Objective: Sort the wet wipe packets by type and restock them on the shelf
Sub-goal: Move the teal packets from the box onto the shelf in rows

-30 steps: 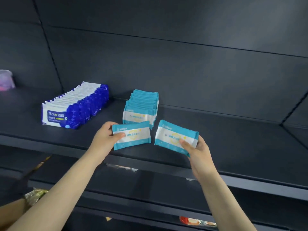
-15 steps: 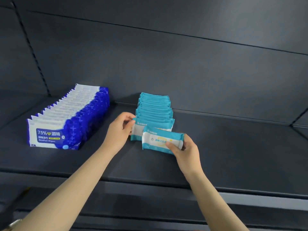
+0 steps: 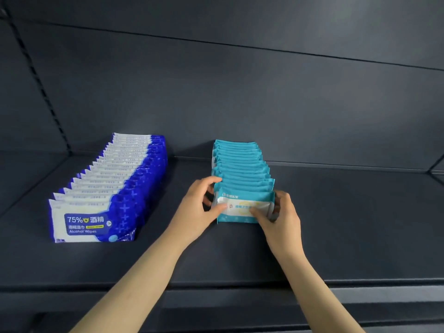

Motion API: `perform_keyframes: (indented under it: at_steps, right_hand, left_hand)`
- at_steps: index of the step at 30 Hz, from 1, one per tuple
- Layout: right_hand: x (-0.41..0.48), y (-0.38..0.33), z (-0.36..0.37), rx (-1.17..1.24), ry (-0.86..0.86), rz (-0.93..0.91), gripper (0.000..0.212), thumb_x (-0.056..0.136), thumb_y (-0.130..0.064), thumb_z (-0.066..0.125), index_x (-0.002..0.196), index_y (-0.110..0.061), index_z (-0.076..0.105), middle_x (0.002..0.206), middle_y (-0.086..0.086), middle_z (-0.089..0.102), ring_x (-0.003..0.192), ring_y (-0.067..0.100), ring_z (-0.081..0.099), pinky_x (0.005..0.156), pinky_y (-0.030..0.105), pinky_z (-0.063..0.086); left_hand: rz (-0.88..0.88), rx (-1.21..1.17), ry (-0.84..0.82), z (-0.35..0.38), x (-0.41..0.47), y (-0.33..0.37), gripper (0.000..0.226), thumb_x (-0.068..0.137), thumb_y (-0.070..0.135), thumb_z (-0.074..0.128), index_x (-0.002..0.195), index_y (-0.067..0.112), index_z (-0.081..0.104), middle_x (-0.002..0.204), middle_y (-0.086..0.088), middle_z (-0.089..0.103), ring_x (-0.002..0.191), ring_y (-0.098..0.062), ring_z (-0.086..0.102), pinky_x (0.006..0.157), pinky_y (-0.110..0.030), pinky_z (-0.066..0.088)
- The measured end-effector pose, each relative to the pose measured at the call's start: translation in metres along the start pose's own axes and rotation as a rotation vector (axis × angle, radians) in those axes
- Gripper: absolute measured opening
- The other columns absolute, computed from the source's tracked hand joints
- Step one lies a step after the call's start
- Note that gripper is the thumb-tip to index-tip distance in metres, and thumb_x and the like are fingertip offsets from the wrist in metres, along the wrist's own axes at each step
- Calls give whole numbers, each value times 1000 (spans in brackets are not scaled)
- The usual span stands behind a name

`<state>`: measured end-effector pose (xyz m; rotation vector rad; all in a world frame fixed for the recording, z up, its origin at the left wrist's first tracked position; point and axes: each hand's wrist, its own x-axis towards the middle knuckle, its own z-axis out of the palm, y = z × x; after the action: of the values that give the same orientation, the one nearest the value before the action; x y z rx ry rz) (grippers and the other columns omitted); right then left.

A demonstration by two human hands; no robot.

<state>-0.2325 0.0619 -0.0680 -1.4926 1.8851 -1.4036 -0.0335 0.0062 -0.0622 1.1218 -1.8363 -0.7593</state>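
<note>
Gripping the front teal wet wipe packet (image 3: 242, 207) at both ends: left hand (image 3: 195, 207) with thumb on its face and fingers (image 3: 209, 180) curled behind, right hand (image 3: 282, 217) pinching the other end. Upright at the head of the teal packet row (image 3: 240, 164), mid-shelf, touching the next packet. Well apart to the left, a row of blue alcohol wipes packets (image 3: 115, 183). Underneath, dark shelf (image 3: 348, 224); behind, dark back panel (image 3: 240, 92). Wide shelf surface rightward and toward the front edge (image 3: 216, 284).

Alcohol-wipe row (image 3: 108, 188) left (other row (image 3: 240, 164) right)
</note>
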Motion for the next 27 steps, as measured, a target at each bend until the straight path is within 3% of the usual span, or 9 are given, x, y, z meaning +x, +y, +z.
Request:
perform_keyframes:
  at_steps: [2,5,7,13,16,19,21,24,27]
  right_hand:
    - [0,1,1,-32,-3,-8,51,84,-28,77,127,-26,49,117,-12,60,105,11,60,88,33,53]
    - [1,0,2,-100,12,-30,54,85,-26,77,131,-22,50,116,-11,54,101,5,54,81,12,46]
    - [2,0,2,-104,11,-26,54,84,-26,78,130,-23,51,118,-11,54,101,3,54,78,7,40]
    - [2,-3,-5,-8,-58,64,53,79,-30,82,122,-29,50,115,-14,62,103,3,61,85,23,52]
    - [-4,-10,-18,195,-46,183,41,87,-35,74,122,-27,56,112,-12,66,101,3,65,87,30,58]
    - [-14,-18,-39,361,16,263,34,95,-37,62,128,-27,59,125,-11,62,115,7,59,98,34,52]
    - [-21,-24,-57,448,65,280,33,97,-38,59,130,-30,59,131,-13,59,122,6,55,105,35,46]
    - [-39,-28,-89,534,118,268,31,99,-38,55,130,-34,58,135,-13,57,128,8,51,110,35,41]
    - [-69,-22,-130,554,178,235,27,100,-39,53,126,-41,57,138,-15,55,130,6,49,111,34,40]
  left_hand:
    - [15,54,-3,1,0,-1,56,84,26,75,131,37,47,108,16,49,86,2,55,68,-11,45]
    - [19,82,6,1,1,0,54,85,27,74,130,37,45,108,16,49,85,2,55,66,-12,46]
    - [13,82,5,2,2,0,52,86,27,73,129,37,45,106,16,49,81,0,56,67,-15,47]
    - [-34,48,-12,2,2,-1,60,85,29,74,134,42,41,108,12,53,80,-4,56,64,-12,46]
    - [-104,-104,67,-3,-4,8,66,85,32,73,139,47,38,101,10,56,75,-11,58,67,-17,49]
    - [-124,-269,167,-9,-15,21,58,90,33,67,138,50,39,98,13,60,79,-14,63,74,-30,54]
    - [-97,-357,179,-8,-24,37,50,93,32,64,133,52,41,100,17,62,85,-14,66,74,-30,56]
    - [-88,-476,138,5,-36,67,39,94,30,63,126,47,49,109,15,64,96,-15,68,79,-28,57]
    - [-86,-515,56,33,-50,99,32,89,42,66,118,50,54,112,18,64,102,-10,66,90,-34,55]
